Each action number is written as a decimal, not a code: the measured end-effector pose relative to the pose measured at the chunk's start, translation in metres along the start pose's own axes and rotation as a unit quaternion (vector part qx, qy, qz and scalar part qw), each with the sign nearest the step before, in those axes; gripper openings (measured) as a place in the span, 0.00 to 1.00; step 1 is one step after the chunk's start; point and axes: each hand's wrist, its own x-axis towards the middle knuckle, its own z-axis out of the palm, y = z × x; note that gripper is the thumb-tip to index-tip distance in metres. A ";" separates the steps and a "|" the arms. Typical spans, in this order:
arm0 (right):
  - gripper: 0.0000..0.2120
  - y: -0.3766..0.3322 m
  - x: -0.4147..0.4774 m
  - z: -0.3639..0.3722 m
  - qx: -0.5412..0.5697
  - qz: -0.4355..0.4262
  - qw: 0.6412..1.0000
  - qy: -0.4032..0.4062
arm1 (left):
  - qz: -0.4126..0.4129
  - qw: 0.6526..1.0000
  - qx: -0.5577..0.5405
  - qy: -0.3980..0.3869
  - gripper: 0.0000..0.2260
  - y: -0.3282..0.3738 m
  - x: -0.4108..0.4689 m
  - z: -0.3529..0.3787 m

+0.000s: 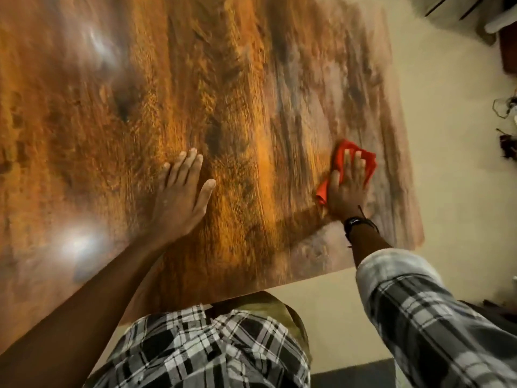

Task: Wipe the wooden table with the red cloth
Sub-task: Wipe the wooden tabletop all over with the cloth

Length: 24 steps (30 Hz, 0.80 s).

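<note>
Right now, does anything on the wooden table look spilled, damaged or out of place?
Nothing stands out. The right hand presses the red cloth on the wooden table, and the left hand rests flat nearby.

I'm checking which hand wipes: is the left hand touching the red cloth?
Apart. The head view shows the left hand flat on the wooden table, bare wood between it and the red cloth under the right hand.

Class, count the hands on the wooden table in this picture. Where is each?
2. The left hand lies flat on bare wood near the middle of the table. The right hand presses the red cloth near its right edge.
</note>
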 end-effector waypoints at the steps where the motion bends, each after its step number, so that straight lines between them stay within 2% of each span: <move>1: 0.31 0.008 0.011 -0.004 -0.011 0.032 0.999 -0.017 | -0.002 1.000 0.008 -0.002 0.34 -0.001 0.003 0.003; 4: 0.31 0.001 0.025 0.003 -0.023 0.070 0.997 -0.023 | 0.002 1.000 0.026 0.016 0.34 -0.002 0.006 0.010; 7: 0.31 -0.051 0.008 0.018 -0.002 0.051 0.999 -0.002 | -0.013 0.999 -0.003 0.047 0.32 0.001 0.008 0.013; 11: 0.29 -0.166 -0.027 0.030 0.019 -0.105 0.994 -0.019 | -0.042 0.991 -0.041 0.122 0.30 0.008 0.021 0.007; 15: 0.28 -0.237 -0.026 0.043 -0.013 -0.311 0.947 -0.084 | -0.056 0.981 -0.028 0.183 0.27 0.018 0.042 -0.005; 17: 0.28 -0.242 -0.011 0.047 -0.016 -0.372 0.924 -0.085 | -0.070 0.975 -0.010 0.211 0.26 0.023 0.054 -0.010; 20: 0.27 -0.230 0.010 0.048 0.036 -0.405 0.909 -0.094 | -0.103 0.967 0.023 0.233 0.27 0.035 0.064 -0.008; 22: 0.26 -0.213 0.031 0.044 0.060 -0.393 0.913 -0.091 | -0.130 0.962 0.037 0.239 0.27 0.050 0.070 0.002; 24: 0.26 -0.176 0.071 0.034 0.090 -0.331 0.936 -0.079 | -0.158 0.959 0.021 0.234 0.26 0.071 0.078 0.017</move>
